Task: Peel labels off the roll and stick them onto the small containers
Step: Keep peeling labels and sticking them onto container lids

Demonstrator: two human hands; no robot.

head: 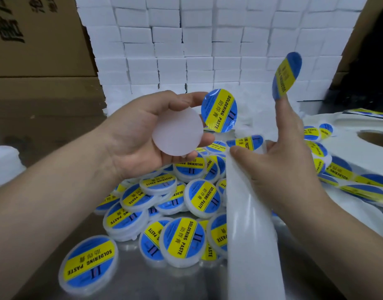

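Left hand (147, 135) and right hand (279, 156) are bare (so are both forearms (56, 202)); thumbnails trimmed short.

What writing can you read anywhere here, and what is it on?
"SOLDERING PASTE": label on the front container; neighbours alike.
"助焊膏": same labels.
"II": same labels.
Labels' fine print: too small.
Cardboard box characters: cut off, unreadable.
Blank container in left hand: no text.
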